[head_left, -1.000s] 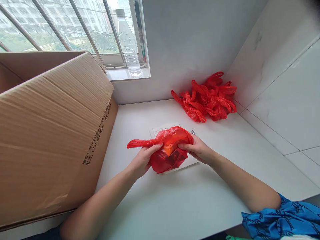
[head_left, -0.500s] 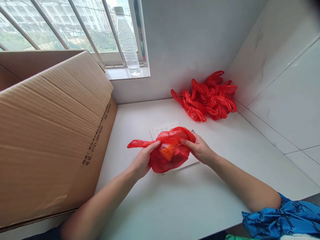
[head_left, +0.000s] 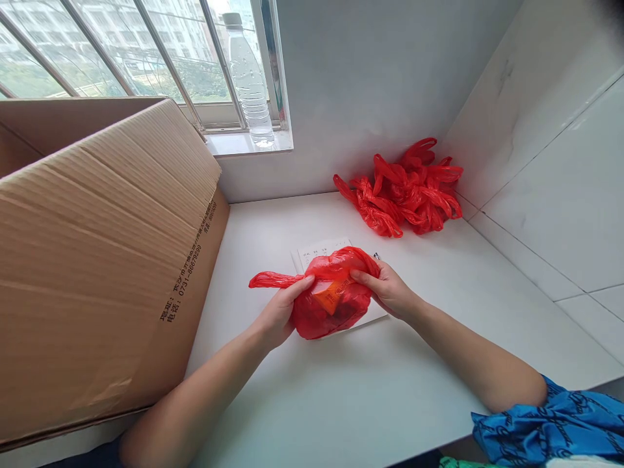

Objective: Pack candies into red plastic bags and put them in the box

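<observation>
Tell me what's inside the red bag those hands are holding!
An orange-looking thing shows through the red bag, with a darker patch beside it. I can't tell what they are; the bag, left hand and right hand hide the rest.

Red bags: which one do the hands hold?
The bag with orange showing through, between left hand and right hand; the other red bags lie heaped near the wall.

The window (head_left: 160, 39) is overbright, the bag (head_left: 331, 296) glints, soft shadows dim the table (head_left: 292, 390); 1 frame corner is dark.
</observation>
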### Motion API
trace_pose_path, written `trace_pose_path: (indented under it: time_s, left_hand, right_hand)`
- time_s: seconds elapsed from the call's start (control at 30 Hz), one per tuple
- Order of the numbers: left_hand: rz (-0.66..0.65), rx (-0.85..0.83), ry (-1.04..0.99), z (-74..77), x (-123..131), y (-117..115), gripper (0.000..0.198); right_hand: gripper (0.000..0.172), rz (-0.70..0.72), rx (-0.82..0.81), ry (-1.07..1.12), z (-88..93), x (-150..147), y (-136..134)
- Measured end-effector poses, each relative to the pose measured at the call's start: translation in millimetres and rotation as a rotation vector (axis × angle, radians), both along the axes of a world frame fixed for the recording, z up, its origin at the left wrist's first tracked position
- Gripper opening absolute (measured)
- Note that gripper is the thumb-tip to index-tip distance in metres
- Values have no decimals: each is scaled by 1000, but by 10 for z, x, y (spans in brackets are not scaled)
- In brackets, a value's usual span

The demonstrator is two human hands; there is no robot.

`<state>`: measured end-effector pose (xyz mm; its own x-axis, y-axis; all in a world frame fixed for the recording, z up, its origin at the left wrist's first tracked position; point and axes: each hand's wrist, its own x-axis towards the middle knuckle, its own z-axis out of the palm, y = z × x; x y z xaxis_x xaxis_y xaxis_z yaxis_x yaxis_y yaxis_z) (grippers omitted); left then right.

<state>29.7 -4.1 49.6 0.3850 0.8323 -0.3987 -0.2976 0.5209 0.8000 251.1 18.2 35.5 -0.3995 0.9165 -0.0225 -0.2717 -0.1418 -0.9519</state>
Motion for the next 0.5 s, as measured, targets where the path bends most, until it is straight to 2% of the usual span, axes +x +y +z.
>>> trace_pose_path:
  time_s: [0.2,0.5]
  left_hand:
    - [-11,-16,-28,-20,-12,8,37]
    - [11,-70,14,37,9,-12,41]
  right_hand:
    - [36,6,-4,9,-8,3,-1]
    - [33,9,-7,42,-50,1,26]
